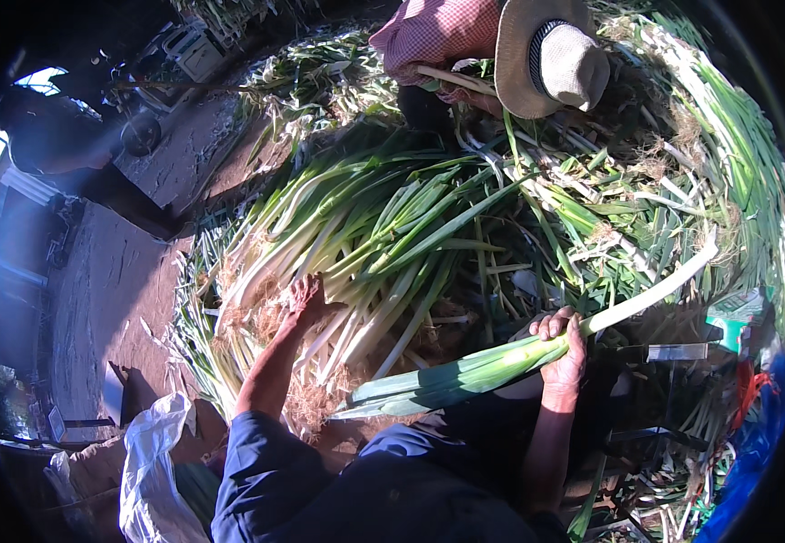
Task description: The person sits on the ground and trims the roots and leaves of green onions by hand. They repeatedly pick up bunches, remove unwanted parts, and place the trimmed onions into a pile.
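Observation:
In my right hand (559,343) is a large green onion or leek (501,366). Its bare white stem points up to the right, with no root tuft visible at the tip. The green leaves trail down to the left across my lap. My left hand (307,298) reaches over a heap of similar long onions (358,271), fingers spread at their white stems. Whether it touches them is hard to tell. Brown hairy roots (311,400) hang from the near ends of the heap.
A co-worker in a straw hat (562,61) bends over loose leaves ahead. At the left stands another person (60,142). Trimmed onions (725,122) line the far right. A white plastic sack (155,468) lies near my left elbow, and blue plastic (752,448) lies at the right.

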Demonstrator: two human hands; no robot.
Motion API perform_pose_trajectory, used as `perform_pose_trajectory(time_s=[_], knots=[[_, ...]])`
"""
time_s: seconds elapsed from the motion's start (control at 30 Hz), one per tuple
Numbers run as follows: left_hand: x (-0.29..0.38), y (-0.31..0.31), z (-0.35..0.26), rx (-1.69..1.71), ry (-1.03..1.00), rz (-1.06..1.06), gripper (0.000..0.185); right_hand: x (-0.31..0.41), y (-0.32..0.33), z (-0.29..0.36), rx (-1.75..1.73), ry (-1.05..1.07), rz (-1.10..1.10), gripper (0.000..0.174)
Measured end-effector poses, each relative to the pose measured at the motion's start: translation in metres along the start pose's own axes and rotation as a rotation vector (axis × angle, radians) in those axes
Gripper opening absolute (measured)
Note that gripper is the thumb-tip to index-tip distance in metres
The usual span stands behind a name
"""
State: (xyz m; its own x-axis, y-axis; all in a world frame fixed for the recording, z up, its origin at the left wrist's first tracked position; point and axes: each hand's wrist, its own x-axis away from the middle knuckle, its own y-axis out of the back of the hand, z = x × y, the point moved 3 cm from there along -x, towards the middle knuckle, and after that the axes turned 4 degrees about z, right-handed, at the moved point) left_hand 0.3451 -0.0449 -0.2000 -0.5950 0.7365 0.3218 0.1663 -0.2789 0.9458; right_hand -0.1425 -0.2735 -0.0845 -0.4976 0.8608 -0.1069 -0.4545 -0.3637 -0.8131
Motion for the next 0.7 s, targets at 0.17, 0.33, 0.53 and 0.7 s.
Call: perform_pose_trajectory(time_s=[0.17, 0.33, 0.53, 0.7], knots=[[0.016, 0.002, 0.009, -0.042, -0.045, -0.12, 0.066, 0.007, 0.006, 0.005, -0.025, 0.008, 0.002, 0.023], [0.018, 0.001, 0.014, 0.135, -0.17, -0.138, 0.028, 0.016, 0.019, 0.012, -0.034, 0.022, -0.038, 0.022], [0.026, -0.008, 0.012, -0.015, 0.005, -0.18, 0.033, 0.019, 0.025, 0.014, -0.047, 0.013, -0.003, 0.026], [0.037, 0.0, 0.012, 0.014, 0.103, -0.137, 0.041, 0.017, 0.022, 0.011, -0.01, 0.005, 0.014, 0.031]])
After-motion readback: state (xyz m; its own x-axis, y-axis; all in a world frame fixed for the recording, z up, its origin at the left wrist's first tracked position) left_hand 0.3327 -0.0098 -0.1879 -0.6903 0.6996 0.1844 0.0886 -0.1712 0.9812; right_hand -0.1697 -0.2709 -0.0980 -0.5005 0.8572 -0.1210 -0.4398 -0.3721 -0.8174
